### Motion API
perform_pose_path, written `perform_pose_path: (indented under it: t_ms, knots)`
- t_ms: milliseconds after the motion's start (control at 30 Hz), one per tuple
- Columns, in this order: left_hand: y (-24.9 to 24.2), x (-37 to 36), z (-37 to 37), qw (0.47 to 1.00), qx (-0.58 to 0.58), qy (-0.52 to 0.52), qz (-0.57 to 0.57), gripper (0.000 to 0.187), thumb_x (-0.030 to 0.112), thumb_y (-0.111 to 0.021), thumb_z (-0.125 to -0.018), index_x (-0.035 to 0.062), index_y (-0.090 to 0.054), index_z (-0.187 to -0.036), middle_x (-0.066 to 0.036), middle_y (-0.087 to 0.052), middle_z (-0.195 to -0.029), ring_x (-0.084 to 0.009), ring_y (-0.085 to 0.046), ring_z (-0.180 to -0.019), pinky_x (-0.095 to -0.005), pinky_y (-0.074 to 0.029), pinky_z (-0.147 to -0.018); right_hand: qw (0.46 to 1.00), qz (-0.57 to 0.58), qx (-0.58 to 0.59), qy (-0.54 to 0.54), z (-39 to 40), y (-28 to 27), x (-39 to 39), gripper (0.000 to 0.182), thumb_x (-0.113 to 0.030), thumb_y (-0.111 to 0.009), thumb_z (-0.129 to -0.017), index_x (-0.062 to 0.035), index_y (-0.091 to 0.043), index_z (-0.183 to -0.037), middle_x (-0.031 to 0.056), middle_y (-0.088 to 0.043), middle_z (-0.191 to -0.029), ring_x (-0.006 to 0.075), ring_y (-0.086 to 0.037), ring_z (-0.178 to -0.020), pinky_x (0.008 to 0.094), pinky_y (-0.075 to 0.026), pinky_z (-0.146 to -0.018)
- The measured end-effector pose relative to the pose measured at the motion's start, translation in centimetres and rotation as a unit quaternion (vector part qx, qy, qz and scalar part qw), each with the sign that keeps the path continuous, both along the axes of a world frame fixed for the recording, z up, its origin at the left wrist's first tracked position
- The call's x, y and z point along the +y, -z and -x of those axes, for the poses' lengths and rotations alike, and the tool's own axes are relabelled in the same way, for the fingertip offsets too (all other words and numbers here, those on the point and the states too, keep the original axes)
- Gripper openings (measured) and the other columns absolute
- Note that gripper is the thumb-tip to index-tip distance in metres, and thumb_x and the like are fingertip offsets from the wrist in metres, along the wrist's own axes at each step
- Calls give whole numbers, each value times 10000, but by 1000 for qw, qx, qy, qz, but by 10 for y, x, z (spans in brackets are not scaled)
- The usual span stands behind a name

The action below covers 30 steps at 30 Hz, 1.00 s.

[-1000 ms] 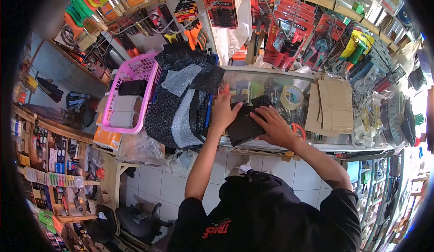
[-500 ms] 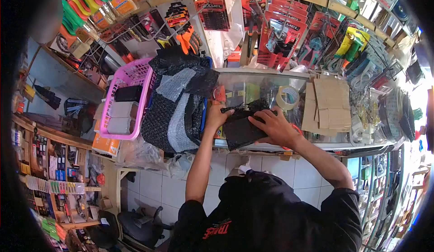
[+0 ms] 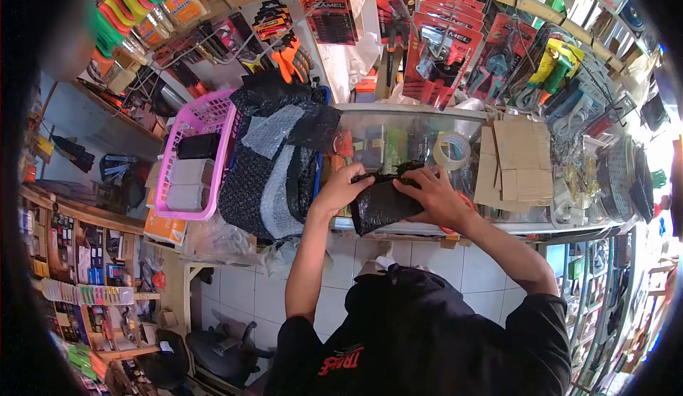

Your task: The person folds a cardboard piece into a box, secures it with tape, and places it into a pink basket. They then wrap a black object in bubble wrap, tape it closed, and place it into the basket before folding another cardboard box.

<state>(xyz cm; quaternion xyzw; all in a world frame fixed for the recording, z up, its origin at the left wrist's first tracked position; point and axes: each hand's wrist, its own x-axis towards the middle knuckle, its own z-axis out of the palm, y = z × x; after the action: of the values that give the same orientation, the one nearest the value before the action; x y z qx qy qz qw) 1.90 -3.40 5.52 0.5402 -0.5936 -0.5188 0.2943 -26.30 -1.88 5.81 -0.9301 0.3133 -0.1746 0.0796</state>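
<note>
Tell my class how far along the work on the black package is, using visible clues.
Looks done: the package has dark wrap across its near part. In hand: the left hand and right hand grip its far edge. Apparently left: flattening that bunched edge, perhaps taping; the tape roll lies unheld and no tape shows on the wrap.

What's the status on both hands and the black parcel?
Left hand and right hand both gripping black parcel. Parcel at glass counter's near edge. Nothing visibly blocking.
</note>
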Motion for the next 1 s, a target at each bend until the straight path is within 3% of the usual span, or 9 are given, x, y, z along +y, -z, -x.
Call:
perform_pose_path:
  t_ms: [167,300,400,500,633,700,800,1000]
  knots:
    - [-19,10,3,997,-52,25,54,274,176,-701,-1042,13,-561,-872,-13,-513,-741,-102,-492,-738,-357,-439,-641,998,42,-35,21,-2,12,7,977,-349,-955,-602,-180,-589,-1492,95,-564,-1399,301,-532,-1315,536,-373,-1067]
    - [-16,19,3,970,-118,60,206,253,167,-693,-1040,1,-561,-902,-96,-553,-719,-187,-566,-689,-405,-476,-644,997,63,-24,23,0,23,14,1020,-326,-954,-599,-207,-547,-1526,88,-542,-1430,298,-504,-1363,557,-374,-1060]
    - [-34,41,13,974,-165,48,147,239,158,-686,-1027,-28,-558,-950,-199,-690,-920,-373,-673,-838,-456,-496,-736,997,64,-11,36,-1,34,23,920,-278,-892,-707,-247,-517,-1547,77,-527,-1449,283,-475,-1399,559,-376,-1042]
    - [-7,58,16,941,-161,19,296,175,110,-705,-994,-31,-622,-1057,-200,-745,-1139,-406,-711,-1080,-481,-550,-871,991,117,-23,58,-3,56,28,768,-218,-768,-831,-293,-513,-1551,54,-526,-1452,259,-467,-1402,545,-366,-1018]
    - [18,78,14,909,-181,9,376,182,39,-736,-954,1,-658,-1114,-137,-726,-1318,-350,-682,-1241,-438,-554,-1020,981,176,-46,66,-8,82,45,671,-195,-669,-884,-325,-536,-1529,20,-533,-1436,242,-491,-1340,529,-337,-994]
    - [27,90,14,887,-220,18,407,273,21,-764,-922,18,-672,-1179,-101,-715,-1369,-315,-654,-1307,-452,-535,-1086,981,174,-64,64,-5,90,51,648,-208,-697,-880,-329,-567,-1503,19,-546,-1410,252,-497,-1312,519,-338,-981]
    - [37,102,10,841,-247,67,477,283,61,-796,-892,-1,-695,-1149,-132,-689,-1400,-326,-619,-1359,-491,-500,-1140,984,129,-103,69,-3,91,75,601,-242,-780,-860,-328,-626,-1434,20,-565,-1367,263,-501,-1273,501,-338,-963]
    - [63,116,-3,817,-237,83,518,152,0,-789,-865,5,-696,-985,-134,-679,-1429,-316,-611,-1380,-501,-499,-1154,974,102,-172,103,23,70,109,579,-349,-936,-775,-284,-694,-1297,38,-607,-1289,294,-532,-1208,491,-343,-995]
